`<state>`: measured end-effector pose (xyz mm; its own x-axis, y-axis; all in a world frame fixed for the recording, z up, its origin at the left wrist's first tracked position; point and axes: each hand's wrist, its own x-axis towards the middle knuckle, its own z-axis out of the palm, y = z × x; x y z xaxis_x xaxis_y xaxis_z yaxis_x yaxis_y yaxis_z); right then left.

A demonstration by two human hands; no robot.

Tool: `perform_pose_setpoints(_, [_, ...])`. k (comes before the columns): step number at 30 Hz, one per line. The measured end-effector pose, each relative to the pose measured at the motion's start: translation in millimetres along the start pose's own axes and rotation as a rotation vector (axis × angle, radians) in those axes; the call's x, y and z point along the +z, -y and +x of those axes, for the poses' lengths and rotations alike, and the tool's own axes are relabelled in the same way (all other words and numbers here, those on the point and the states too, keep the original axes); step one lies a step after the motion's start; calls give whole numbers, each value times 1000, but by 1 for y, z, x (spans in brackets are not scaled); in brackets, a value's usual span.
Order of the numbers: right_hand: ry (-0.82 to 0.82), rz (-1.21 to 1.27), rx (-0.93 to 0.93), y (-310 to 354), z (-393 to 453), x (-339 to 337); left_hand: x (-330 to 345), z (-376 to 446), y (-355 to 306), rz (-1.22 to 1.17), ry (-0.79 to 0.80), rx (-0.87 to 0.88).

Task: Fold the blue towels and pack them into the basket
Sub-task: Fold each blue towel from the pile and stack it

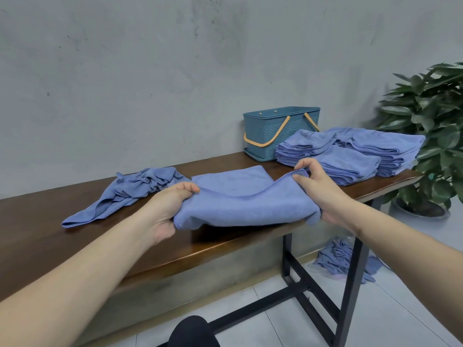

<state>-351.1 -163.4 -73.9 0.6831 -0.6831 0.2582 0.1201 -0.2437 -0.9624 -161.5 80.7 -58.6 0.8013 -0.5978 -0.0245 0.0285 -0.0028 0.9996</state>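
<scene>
While both hands are gripping one towel [246, 201] at the worktop's [50, 221] near edge, the fold is being made: the left hand [172, 204] is clamping the towel's left end with fingers curled over the top, and the right hand [315, 186] is pinching the right corner between thumb and fingers, the hands being well apart with the cloth sagging between them. The towel's far half is lying flat on the worktop, while the near half is being lifted and doubled over, its front fold hanging just past the near edge. Judging by how things lie, the task is sitting somewhere past the middle of the folding but before any packing: folded stacks [350, 151] are resting near the worktop's right end, touching one another, and the basket [273, 134] is standing just behind them against the wall at the far edge. Whether anything is lying inside it cannot be told from this angle; none shows above its rim. One crumpled pile [135, 189] is waiting toward the left, just beside the towel in hand. More blue cloth [345, 256] is lying heaped on the floor under the right end, probably unfolded, so folding is likely far from finished.
</scene>
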Motion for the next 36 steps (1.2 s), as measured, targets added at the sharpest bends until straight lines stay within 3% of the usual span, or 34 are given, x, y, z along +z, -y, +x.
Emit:
perform_pose_setpoints(4, [-36,-116,81,5,11,0,3,5,-5,-49,-11,-10])
perform_pose_setpoints(18, [-51,-308,-86,-17,91,5,1,84,-13,36,-186,-49])
perform_pose_setpoints(23, [-114,-411,-58,-30,136,13,-2,132,-1,135,-218,60])
perform_pose_setpoints(30, [-18,-514,-109,-44,211,34,-9,214,12,111,-262,83])
perform_pose_setpoints(36, [14,-607,-91,-69,267,51,-12,268,27,416,-297,177])
